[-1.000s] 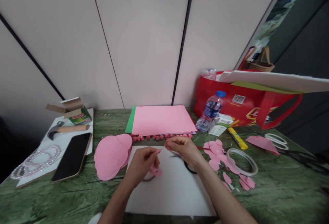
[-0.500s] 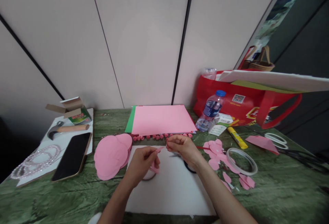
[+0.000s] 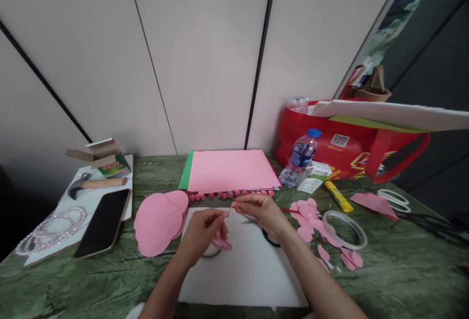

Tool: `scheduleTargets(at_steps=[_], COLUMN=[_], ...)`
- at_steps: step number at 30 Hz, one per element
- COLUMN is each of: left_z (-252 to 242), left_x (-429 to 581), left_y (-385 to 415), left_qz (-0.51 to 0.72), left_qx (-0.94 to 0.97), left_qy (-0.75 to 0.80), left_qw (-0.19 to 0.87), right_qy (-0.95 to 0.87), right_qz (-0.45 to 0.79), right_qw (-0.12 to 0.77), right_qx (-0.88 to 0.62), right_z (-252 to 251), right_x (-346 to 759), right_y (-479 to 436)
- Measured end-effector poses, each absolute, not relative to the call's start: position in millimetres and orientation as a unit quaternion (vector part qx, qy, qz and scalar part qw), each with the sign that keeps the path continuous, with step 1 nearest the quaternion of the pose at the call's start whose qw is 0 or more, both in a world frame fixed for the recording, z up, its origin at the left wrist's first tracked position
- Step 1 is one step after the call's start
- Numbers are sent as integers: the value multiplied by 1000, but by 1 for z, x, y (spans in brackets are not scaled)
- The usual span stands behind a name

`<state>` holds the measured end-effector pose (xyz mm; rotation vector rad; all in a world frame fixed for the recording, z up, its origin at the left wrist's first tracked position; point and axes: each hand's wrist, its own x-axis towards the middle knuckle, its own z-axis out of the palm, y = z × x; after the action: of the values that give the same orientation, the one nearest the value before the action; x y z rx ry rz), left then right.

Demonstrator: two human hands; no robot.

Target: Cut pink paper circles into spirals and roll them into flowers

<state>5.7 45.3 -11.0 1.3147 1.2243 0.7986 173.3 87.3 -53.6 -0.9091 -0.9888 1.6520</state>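
Observation:
Over the white board [image 3: 244, 270], my left hand [image 3: 205, 233] pinches a narrow pink paper strip [image 3: 226, 212], part of which curls below its fingers. The strip's other end is between the closed fingertips of my right hand [image 3: 262, 214]. Partly hidden under my left hand, a ring-shaped item lies on the board. Dark-handled scissors [image 3: 270, 238] lie beneath my right wrist, mostly covered. Behind both hands runs a row of small pink rolled pieces [image 3: 224, 195]. Large pink paper shapes [image 3: 159, 223] are stacked left of the board.
Pink petals [image 3: 306, 216], a tape roll [image 3: 362, 238], a yellow tube [image 3: 339, 197] and white scissors [image 3: 394, 199] lie at right. A bottle [image 3: 300, 158] stands before a red bag [image 3: 330, 138]. Pink sheets [image 3: 232, 170] lie behind; phone [image 3: 104, 223] and hammer [image 3: 98, 183] at left.
My right fingertips have come down slightly and now hold the pink strip's upper end, where it twists. The curled part under my left hand hangs a little lower and further right.

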Motion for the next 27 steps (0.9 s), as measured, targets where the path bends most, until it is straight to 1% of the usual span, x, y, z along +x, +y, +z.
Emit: scheduleTargets(at_steps=[8,12,17,21,27], left_z=[-13,-13,-14,-12,-9], left_x=[3,2,0,0,-1], left_y=[45,44,44,43,43], left_qz=[340,341,331,347,363], left_qx=[585,576,539,523,516], left_qy=[500,480,448,418,414], left_qw=[541,567,631,656,656], right_qy=[-421,-410,-397,-409,-395], right_qz=[671,677,674,658,656], right_qw=[483,488,499,509,523], right_qx=[-374,-368,-374,-375,-375], right_z=[-56,-56,-55,-55,-56], right_x=[175,175,174,176,175], right_y=[89,89,88,89,89])
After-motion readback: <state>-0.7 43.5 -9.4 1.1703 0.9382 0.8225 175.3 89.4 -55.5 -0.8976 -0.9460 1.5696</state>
